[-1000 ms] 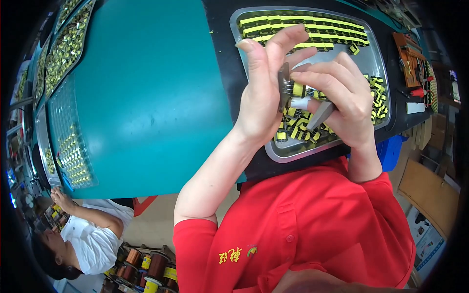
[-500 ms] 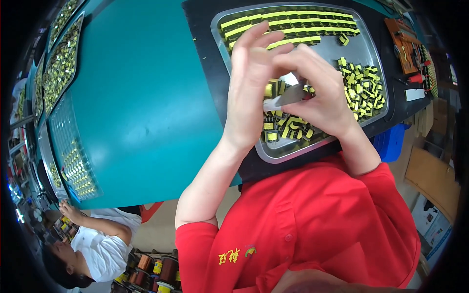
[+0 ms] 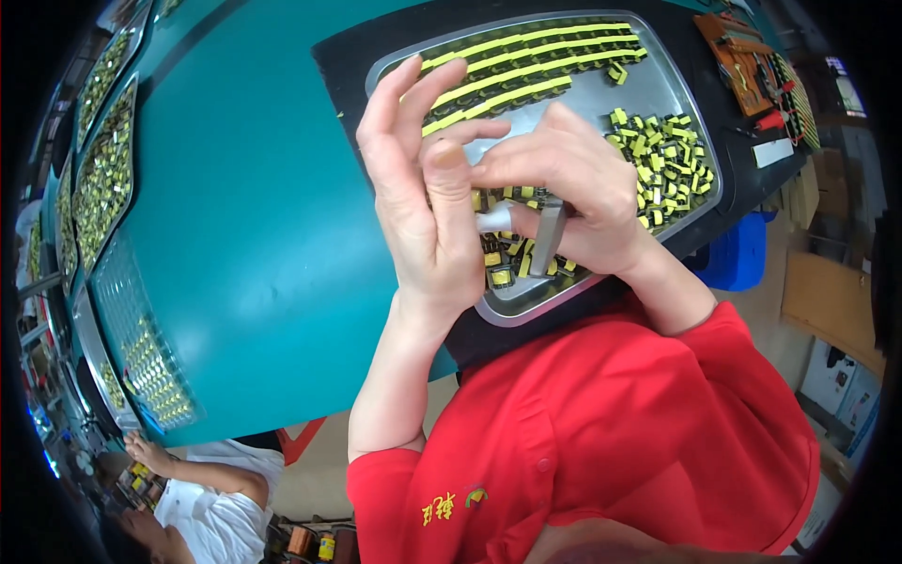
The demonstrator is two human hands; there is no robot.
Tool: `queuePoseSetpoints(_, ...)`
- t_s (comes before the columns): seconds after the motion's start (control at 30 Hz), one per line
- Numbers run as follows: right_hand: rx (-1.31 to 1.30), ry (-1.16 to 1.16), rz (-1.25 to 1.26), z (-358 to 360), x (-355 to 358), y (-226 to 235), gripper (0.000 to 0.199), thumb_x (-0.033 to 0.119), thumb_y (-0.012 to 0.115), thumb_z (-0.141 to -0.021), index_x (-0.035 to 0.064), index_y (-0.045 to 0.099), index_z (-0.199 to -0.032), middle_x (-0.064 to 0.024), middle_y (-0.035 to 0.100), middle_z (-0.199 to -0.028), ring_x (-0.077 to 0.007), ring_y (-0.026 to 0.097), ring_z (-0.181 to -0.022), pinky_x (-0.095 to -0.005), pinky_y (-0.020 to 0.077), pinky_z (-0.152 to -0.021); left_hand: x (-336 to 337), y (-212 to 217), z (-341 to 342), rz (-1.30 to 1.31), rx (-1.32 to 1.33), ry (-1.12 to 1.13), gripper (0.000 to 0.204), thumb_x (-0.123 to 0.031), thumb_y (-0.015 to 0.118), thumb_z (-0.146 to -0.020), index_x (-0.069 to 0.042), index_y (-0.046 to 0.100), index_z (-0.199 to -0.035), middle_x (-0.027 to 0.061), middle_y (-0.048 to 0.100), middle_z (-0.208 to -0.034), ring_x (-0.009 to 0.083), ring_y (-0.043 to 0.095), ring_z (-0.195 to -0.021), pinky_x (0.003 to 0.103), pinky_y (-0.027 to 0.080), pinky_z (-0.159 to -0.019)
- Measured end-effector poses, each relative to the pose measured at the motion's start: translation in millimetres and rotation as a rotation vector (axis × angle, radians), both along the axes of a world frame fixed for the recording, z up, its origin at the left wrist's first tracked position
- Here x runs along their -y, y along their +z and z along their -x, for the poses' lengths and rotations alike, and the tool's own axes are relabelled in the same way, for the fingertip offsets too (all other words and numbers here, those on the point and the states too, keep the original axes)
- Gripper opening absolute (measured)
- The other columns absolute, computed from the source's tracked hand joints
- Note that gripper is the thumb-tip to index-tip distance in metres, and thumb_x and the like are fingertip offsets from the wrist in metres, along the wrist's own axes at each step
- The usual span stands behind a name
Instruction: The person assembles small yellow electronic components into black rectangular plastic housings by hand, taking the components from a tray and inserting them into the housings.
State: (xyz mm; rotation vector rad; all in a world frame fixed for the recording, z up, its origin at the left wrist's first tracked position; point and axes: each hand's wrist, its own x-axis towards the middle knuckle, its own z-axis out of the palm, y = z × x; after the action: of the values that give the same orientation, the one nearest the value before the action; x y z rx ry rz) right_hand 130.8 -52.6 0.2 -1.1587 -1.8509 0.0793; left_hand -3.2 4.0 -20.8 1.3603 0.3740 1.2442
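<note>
My left hand (image 3: 427,207) is raised over the left side of the metal tray (image 3: 691,80). Its outer fingers stretch up and apart, while thumb and forefinger come close together; anything between them is hidden. Against that thumb rest the fingertips of my right hand (image 3: 587,193), which is curled round a flat grey metal tool (image 3: 549,240) with a blade-like face. One right-hand finger has a white wrap (image 3: 494,218) at its tip. Beneath both hands lie loose small black parts with yellow tape (image 3: 502,276), like little transformers.
Lined-up yellow-taped parts (image 3: 526,42) fill the tray's far side, with a loose heap (image 3: 662,169) at right. Tools lie in a wooden holder (image 3: 742,75) at far right. Trays of parts (image 3: 105,179) stand far left, where another person (image 3: 211,493) sits. A blue bin (image 3: 738,254) is below the table edge.
The view has shifted, so the tray sits further left. My left hand's thumb now shows apart from its other fingers. The metal tool has swung from pointing left to pointing down toward me.
</note>
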Motion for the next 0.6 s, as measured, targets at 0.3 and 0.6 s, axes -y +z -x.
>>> queuePoseSetpoints(0.3,0.085,-0.075,-0.031,-16.9,19.3,37.3,0.036,-0.004,0.075,-0.064,0.0068,0.066,-0.097,-0.0087,0.069,-0.089,-0.0176,0.062,-0.074,-0.0284,0.0381,-0.065,-30.9,6.9,30.0,0.137,-0.1,0.321,0.044,-0.027,0.043,-0.102,-0.003,0.031,-0.136,0.0166,0.046,-0.13,0.0102,0.058,-0.076,0.016,0.036,-0.054)
queuePoseSetpoints(0.6,0.035,-0.08,-0.11,-20.4,22.7,12.1,0.056,-0.003,0.075,-0.065,0.0061,0.05,-0.115,-0.0057,0.067,-0.091,-0.0142,0.044,-0.066,-0.0286,0.0352,-0.06,-0.2,5.8,12.6,0.257,-0.163,-0.313,0.031,-0.003,0.071,-0.079,-0.004,0.058,-0.108,-0.0014,0.06,-0.093,-0.0013,0.036,-0.06,0.015,0.029,-0.054)
